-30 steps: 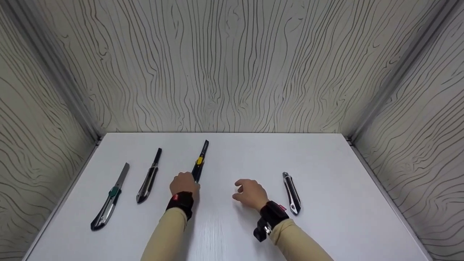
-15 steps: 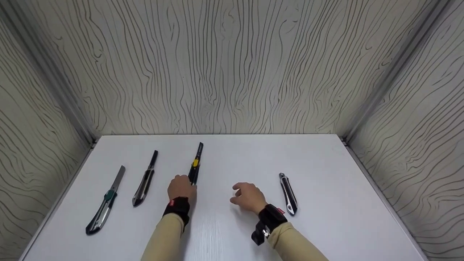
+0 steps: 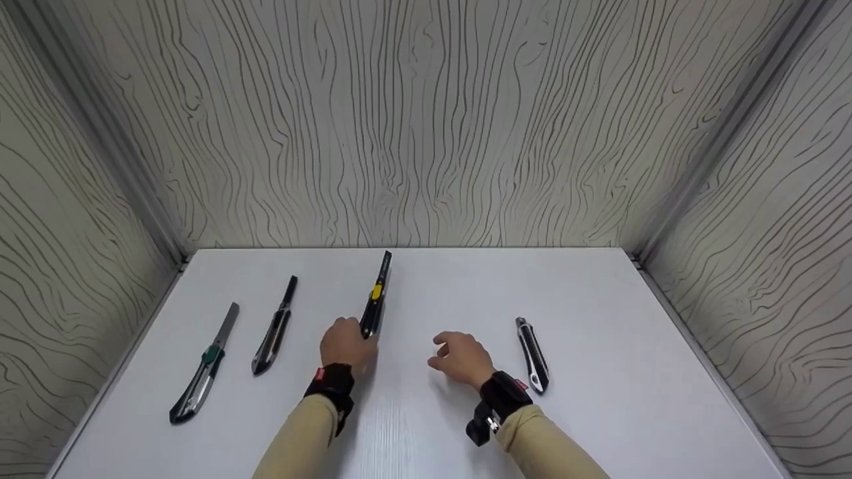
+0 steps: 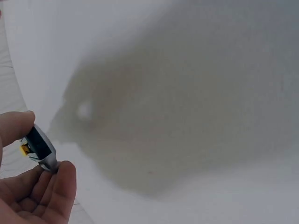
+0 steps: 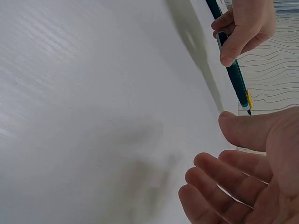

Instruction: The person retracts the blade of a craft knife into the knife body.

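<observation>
My left hand [image 3: 347, 347] grips a black utility knife [image 3: 373, 309] with a yellow slider. Its blade end points to the back of the table. In the left wrist view, the thumb and curled fingers pinch the handle [image 4: 39, 144] near its silver end. The right wrist view shows this knife [image 5: 237, 84] held off the surface, its shadow lying apart from it. My right hand [image 3: 462, 358] hovers over the table with relaxed fingers and holds nothing; its thumb and fingers [image 5: 229, 184] stand spread. To its right lies a black and silver utility knife [image 3: 533, 356].
On the left of the white table [image 3: 426, 426] lie a green-slider utility knife [image 3: 204, 366] with its blade out and a dark utility knife [image 3: 274, 332]. Wood-patterned panels [image 3: 413, 133] enclose the back and both sides.
Over the last half second my left hand has shifted slightly right and forward with the yellow-slider utility knife, away from the other two on the left. The right hand stays in place.
</observation>
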`<action>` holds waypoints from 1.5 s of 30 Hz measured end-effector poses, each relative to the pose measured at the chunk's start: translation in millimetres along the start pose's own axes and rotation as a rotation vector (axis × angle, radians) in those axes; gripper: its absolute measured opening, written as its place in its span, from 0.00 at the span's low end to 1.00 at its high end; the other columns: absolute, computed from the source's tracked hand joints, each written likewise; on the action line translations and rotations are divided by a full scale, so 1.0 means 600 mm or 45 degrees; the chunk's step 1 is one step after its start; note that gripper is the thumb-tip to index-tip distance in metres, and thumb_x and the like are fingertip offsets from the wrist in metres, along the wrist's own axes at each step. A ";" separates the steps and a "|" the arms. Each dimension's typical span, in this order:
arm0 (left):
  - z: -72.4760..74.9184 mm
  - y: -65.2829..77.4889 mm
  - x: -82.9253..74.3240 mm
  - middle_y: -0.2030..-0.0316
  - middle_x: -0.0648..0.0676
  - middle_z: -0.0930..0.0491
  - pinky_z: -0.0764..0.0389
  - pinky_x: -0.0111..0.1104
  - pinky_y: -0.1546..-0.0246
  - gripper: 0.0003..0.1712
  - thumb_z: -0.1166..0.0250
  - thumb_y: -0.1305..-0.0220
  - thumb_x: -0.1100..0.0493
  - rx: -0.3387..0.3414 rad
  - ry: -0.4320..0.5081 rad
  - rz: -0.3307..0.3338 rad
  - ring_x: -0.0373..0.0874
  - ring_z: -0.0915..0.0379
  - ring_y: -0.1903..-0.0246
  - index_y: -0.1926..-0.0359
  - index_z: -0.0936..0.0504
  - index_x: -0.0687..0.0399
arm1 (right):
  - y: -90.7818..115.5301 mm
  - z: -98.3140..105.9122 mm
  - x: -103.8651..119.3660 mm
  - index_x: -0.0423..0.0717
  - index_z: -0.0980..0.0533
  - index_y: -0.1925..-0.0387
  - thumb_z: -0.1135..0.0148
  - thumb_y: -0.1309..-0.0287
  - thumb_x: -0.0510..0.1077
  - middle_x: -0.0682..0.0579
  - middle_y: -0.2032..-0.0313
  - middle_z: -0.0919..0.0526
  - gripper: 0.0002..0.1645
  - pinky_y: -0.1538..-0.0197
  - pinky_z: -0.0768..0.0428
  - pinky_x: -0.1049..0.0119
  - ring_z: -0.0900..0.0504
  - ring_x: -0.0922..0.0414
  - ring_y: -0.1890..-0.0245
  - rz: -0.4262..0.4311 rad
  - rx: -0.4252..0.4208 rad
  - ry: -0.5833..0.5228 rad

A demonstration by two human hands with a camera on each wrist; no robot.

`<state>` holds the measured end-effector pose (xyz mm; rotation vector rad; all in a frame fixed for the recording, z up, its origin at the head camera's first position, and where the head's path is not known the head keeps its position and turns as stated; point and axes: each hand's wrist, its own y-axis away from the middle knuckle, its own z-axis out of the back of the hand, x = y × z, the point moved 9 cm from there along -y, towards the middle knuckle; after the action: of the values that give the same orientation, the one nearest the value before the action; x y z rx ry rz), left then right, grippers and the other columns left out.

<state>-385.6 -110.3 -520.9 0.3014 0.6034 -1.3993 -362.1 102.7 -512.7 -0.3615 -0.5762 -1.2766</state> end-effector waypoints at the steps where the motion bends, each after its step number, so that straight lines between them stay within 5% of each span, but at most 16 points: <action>1: -0.001 0.003 -0.005 0.79 0.53 0.29 0.35 0.34 0.79 0.15 0.31 0.46 0.54 0.001 0.018 0.001 0.45 0.34 0.80 0.77 0.23 0.61 | 0.000 0.001 -0.001 0.36 0.22 0.48 0.32 0.46 0.45 0.43 0.62 0.13 0.25 0.59 0.19 0.53 0.15 0.49 0.62 -0.001 -0.003 -0.002; 10: -0.016 0.040 -0.051 0.79 0.51 0.30 0.36 0.32 0.78 0.15 0.29 0.48 0.52 0.021 0.074 -0.048 0.43 0.36 0.79 0.75 0.21 0.59 | 0.001 0.014 -0.016 0.35 0.22 0.49 0.36 0.42 0.47 0.44 0.63 0.13 0.24 0.59 0.19 0.55 0.15 0.50 0.65 -0.008 -0.038 -0.037; 18: -0.033 0.073 -0.090 0.78 0.49 0.29 0.35 0.32 0.76 0.16 0.28 0.48 0.49 0.134 0.139 -0.068 0.43 0.35 0.78 0.69 0.18 0.58 | -0.003 0.026 -0.037 0.35 0.20 0.52 0.41 0.37 0.47 0.40 0.57 0.14 0.20 0.52 0.19 0.53 0.16 0.47 0.57 -0.057 -0.077 -0.128; 29: -0.035 0.115 -0.144 0.78 0.47 0.29 0.35 0.30 0.77 0.18 0.26 0.50 0.46 0.157 0.124 -0.234 0.40 0.36 0.79 0.70 0.18 0.56 | -0.005 0.017 -0.085 0.29 0.26 0.46 0.48 0.30 0.54 0.38 0.58 0.15 0.30 0.58 0.14 0.58 0.15 0.42 0.55 -0.330 -0.029 -0.826; 38: -0.050 0.148 -0.172 0.78 0.45 0.31 0.38 0.27 0.80 0.18 0.27 0.49 0.45 0.161 0.033 -0.354 0.37 0.39 0.80 0.71 0.20 0.54 | 0.003 0.021 -0.091 0.36 0.20 0.60 0.44 0.32 0.51 0.47 0.68 0.16 0.21 0.62 0.14 0.60 0.16 0.57 0.68 -0.371 -0.118 -0.873; 45: -0.056 0.157 -0.172 0.77 0.45 0.30 0.38 0.27 0.79 0.19 0.27 0.49 0.45 0.167 0.025 -0.315 0.36 0.38 0.80 0.67 0.18 0.55 | 0.010 0.016 -0.099 0.36 0.21 0.61 0.45 0.31 0.49 0.49 0.70 0.17 0.19 0.62 0.15 0.62 0.17 0.58 0.69 -0.440 -0.141 -0.964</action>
<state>-307.0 8.9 -504.5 0.3540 0.5804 -1.6801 -368.7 156.3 -539.6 -0.8823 -1.2507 -1.4939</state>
